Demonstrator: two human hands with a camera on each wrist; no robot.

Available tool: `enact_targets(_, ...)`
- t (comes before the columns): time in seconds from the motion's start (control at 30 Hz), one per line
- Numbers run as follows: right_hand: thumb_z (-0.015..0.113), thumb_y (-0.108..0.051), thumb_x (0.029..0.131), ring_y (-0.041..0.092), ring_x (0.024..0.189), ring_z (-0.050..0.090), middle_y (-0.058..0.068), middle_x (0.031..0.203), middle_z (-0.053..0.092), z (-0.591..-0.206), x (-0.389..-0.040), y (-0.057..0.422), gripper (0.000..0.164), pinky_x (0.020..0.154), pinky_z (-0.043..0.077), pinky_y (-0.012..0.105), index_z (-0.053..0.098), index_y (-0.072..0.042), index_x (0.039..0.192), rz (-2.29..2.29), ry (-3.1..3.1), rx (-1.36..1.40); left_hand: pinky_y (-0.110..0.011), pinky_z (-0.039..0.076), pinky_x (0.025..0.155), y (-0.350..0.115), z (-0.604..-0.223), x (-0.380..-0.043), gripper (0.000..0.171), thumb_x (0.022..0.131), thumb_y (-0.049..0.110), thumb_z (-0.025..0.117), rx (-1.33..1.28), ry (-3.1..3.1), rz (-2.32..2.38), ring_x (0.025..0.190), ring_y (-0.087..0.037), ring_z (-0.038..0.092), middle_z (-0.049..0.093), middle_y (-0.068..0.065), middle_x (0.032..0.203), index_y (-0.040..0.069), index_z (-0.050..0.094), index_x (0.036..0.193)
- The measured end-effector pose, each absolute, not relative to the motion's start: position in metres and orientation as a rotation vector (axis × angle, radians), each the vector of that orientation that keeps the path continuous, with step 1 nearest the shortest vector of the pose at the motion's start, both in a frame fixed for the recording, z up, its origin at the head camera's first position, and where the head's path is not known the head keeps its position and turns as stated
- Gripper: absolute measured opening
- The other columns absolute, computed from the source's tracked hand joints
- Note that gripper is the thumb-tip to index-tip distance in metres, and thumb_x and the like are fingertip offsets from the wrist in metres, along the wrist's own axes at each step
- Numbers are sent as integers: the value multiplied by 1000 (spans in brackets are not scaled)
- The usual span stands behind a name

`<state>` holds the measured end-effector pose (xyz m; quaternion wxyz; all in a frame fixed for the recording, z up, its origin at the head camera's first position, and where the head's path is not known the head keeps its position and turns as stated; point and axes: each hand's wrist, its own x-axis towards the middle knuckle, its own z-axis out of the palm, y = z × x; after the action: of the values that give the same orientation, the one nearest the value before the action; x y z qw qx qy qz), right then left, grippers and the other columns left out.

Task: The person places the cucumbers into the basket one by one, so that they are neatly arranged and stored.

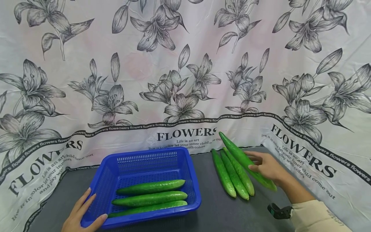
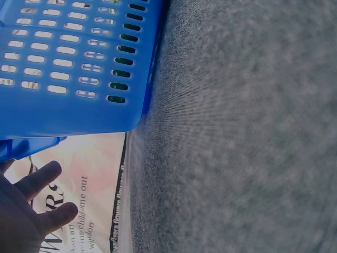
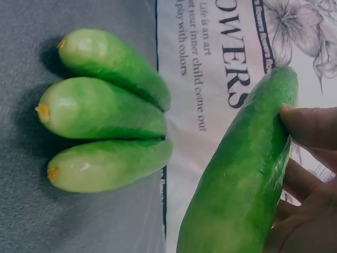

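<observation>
My right hand (image 1: 265, 164) holds a green cucumber (image 1: 236, 151), thumb on one side and fingers on the other. The cucumber is tilted, raised above three cucumbers (image 1: 236, 177) lying side by side on the table. In the right wrist view, the held cucumber (image 3: 237, 174) is large in front and the three (image 3: 105, 108) show their pale ends. At the left corner of a blue plastic basket (image 1: 193, 180), my left hand (image 1: 82, 212) rests with spread, fairly straight fingers. Three more cucumbers (image 1: 150, 198) lie inside that basket. The left wrist view shows the hand (image 2: 39, 203) below the slotted basket wall (image 2: 58, 63).
A grey table surface (image 1: 208, 206) lies under everything. White cloth (image 1: 179, 80) printed with flowers and lettering hangs behind and along both sides. A dark strap with a small device (image 1: 279, 211) is at the right wrist.
</observation>
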<state>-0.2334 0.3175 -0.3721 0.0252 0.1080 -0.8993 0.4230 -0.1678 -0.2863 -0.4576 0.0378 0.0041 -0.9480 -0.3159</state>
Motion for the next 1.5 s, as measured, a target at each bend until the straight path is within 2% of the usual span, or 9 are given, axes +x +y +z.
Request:
enact_targets(0.27,64,1,88,50,116,49,34,133,46,-362,-234,309,58,88,50,53,44,2,142,1288,-2771,474,-74,31,88,-286,-458,-167,90,88,56,63,36,-2933,-964,130,-55,23,11,-22,156,-3,31,149)
enact_targets(0.8,66,-2,88,41,115,53,20,131,55,-337,-236,287,54,86,52,50,53,-7,139,1131,-2828,607,-75,29,89,-286,-460,-167,91,88,56,63,43,-2929,-1005,131,-56,22,10,-22,157,-3,30,149)
enact_targets(1.1,65,-4,90,39,120,50,16,135,53,-324,-237,270,54,92,47,54,51,-10,141,1164,-2866,660,-74,29,89,-286,-460,-165,91,88,56,63,41,-2913,-991,130,-56,23,11,-22,157,-3,31,149)
enact_targets(1.5,65,0,89,37,123,49,13,136,53,-303,-248,233,55,97,42,57,51,-8,141,1128,-2863,850,-76,29,88,-288,-454,-168,92,88,57,62,30,-2953,-1000,130,-57,21,8,-21,157,-2,29,150)
